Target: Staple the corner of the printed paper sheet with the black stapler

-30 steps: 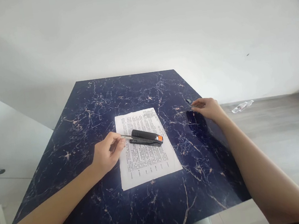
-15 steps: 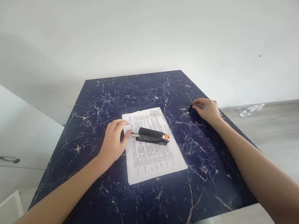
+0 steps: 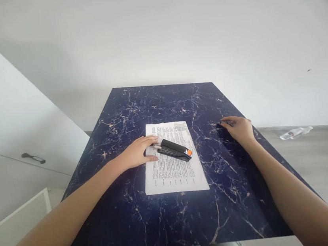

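Observation:
A black stapler (image 3: 173,149) with an orange mark lies slantwise on a sheaf of printed paper (image 3: 175,181). From its left end sticks a thin metal piece. My left hand (image 3: 137,152) is at that end, thumb and fingers apart on either side of the metal piece, fingertips over the paper's left edge. Whether it touches the stapler I cannot tell. To the right of the paper, my right hand (image 3: 239,129) rests low at the table's right side, with thumb and forefinger pinched together. A small dark thing shows at those fingertips, too small to name.
The dark blue marbled table (image 3: 176,221) stands close to a white wall (image 3: 170,30). White cabinet fronts with a dark handle (image 3: 33,158) are on the left. A clear plastic package (image 3: 296,133) lies on the floor at the right.
The whole view has shifted, so the table sits further right. My left thumb and fingers have spread from near the stapler's metal end. My right hand stays pinched at the table's right side.

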Demonstrator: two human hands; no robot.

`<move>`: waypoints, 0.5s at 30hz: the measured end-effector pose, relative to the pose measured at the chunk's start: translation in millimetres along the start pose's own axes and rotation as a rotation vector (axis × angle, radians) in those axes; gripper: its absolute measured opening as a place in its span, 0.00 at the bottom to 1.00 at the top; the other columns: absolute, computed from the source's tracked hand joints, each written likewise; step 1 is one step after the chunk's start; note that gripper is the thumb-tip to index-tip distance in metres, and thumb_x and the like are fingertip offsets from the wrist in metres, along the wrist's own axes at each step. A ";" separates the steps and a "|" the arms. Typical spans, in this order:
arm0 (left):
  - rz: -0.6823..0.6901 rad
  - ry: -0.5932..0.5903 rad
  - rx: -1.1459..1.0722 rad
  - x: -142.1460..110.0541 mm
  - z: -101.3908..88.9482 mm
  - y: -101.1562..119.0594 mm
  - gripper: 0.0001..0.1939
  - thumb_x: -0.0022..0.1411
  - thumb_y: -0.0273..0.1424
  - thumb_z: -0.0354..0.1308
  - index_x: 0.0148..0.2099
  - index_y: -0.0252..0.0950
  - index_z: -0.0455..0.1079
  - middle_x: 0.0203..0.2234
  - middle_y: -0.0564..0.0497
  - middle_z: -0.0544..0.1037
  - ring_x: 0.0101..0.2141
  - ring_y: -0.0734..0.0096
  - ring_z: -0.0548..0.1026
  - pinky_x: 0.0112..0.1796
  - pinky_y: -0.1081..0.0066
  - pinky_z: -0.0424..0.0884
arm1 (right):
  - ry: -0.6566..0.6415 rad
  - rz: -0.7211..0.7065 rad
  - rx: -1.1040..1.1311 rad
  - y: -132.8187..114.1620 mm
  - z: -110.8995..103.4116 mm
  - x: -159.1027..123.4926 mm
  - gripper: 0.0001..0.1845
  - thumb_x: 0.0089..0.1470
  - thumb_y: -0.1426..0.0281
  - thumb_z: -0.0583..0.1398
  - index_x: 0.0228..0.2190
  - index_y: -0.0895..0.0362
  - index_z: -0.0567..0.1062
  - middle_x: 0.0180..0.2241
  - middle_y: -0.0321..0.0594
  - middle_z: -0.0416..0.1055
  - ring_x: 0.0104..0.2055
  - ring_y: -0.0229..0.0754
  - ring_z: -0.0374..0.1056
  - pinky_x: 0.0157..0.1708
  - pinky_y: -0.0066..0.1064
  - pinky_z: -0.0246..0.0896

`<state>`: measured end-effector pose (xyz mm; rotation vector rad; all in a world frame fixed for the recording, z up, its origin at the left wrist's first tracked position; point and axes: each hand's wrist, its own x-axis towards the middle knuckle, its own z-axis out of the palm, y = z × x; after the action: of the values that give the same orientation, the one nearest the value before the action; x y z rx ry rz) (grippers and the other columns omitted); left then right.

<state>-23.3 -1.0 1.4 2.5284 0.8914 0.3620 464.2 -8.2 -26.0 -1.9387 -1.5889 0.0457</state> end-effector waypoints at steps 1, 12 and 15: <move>0.003 -0.005 0.004 -4.6 -3.5 -1.8 0.29 0.65 0.45 0.67 0.65 0.47 0.69 0.69 0.45 0.68 0.68 0.45 0.65 0.67 0.38 0.59 | -0.001 -0.007 0.018 -4.2 -0.5 -2.2 0.15 0.53 0.60 0.64 0.39 0.52 0.85 0.37 0.45 0.83 0.40 0.56 0.79 0.53 0.49 0.69; -0.041 -0.099 -0.040 -118.0 -45.4 -34.7 0.32 0.68 0.45 0.65 0.71 0.52 0.63 0.72 0.48 0.62 0.71 0.51 0.60 0.69 0.46 0.56 | -0.283 -0.365 0.436 -183.1 61.3 -26.2 0.10 0.54 0.67 0.68 0.39 0.53 0.85 0.38 0.41 0.84 0.38 0.49 0.80 0.48 0.45 0.76; -0.011 -0.112 -0.063 -132.8 -46.5 -38.3 0.30 0.68 0.44 0.65 0.69 0.49 0.65 0.71 0.45 0.64 0.71 0.52 0.60 0.71 0.44 0.49 | -0.403 -0.592 0.586 -273.8 110.9 -19.5 0.10 0.55 0.73 0.67 0.40 0.54 0.85 0.41 0.40 0.84 0.38 0.43 0.80 0.46 0.39 0.76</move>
<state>-162.0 -45.2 10.4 2.4585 0.8373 0.2383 175.0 44.8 9.2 -1.0083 -2.0589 0.6133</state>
